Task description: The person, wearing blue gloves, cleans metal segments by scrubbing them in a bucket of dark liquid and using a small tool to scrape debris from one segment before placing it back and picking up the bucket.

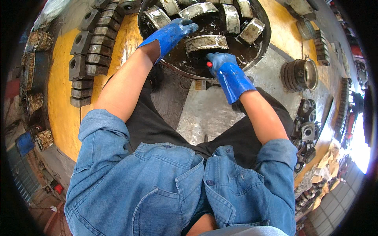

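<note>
A wide round metal basin (pixel 173 70) holds dark oily liquid and several thick, curved metal pieces. Over its left part, my left hand (pixel 177 32), in a blue rubber glove, has its fingers stretched out with nothing seen in them. One curved metal piece (pixel 198 10) lies just beyond those fingers. My right hand (pixel 223 62), gloved the same way, is closed around a tool with a red handle (pixel 209 65); its working end is hidden. Directly beyond the right hand sits another curved metal piece (pixel 207 43), its pale outer face wet. Whether the tool touches it I cannot tell.
Rows of dark metal blocks (pixel 99 51) line the yellow surface at left, some with round holes. At right stand a ribbed metal cylinder (pixel 300 74) and several dark machined parts (pixel 308 131). A small brush-like item (pixel 199 85) lies below the basin's near rim.
</note>
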`<state>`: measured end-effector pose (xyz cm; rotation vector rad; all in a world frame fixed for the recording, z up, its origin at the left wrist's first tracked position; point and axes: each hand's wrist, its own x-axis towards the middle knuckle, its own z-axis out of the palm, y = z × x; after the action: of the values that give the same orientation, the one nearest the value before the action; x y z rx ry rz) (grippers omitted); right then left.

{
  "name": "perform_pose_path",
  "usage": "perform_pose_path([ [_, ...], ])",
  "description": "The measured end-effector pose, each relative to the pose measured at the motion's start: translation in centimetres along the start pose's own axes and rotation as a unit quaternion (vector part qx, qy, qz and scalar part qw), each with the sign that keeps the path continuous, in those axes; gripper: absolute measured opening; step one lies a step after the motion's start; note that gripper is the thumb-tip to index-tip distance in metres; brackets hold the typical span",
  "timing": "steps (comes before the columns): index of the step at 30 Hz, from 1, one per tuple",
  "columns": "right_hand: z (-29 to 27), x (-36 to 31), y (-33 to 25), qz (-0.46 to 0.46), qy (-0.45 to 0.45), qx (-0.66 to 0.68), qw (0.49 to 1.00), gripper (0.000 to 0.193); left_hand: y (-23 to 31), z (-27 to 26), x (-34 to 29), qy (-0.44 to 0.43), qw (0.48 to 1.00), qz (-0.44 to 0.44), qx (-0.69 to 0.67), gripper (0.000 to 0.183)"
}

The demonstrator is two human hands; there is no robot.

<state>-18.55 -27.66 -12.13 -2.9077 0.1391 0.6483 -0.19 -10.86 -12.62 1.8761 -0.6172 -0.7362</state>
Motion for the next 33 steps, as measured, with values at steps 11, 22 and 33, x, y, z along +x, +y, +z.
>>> perform_pose_path([
  [11, 1.6, 0.2, 1.2, 0.06, 0.14, 0.182, 0.971, 0.033, -1.4, -1.0, 0.2, 0.013, 0.998, 0.057, -0.015, 0.051],
  [22, -2.5, -1.3, 2.2, 0.09, -0.008, 0.535, 0.84, 0.029, -1.4, -1.6, 1.4, -0.001, 0.998, 0.055, 0.011, 0.05],
  [33, -8.8, -4.2, 5.2, 0.057, 0.143, 0.695, 0.702, 0.041, 0.0, -2.1, -0.2, 0.023, 0.999, 0.05, -0.004, 0.048],
])
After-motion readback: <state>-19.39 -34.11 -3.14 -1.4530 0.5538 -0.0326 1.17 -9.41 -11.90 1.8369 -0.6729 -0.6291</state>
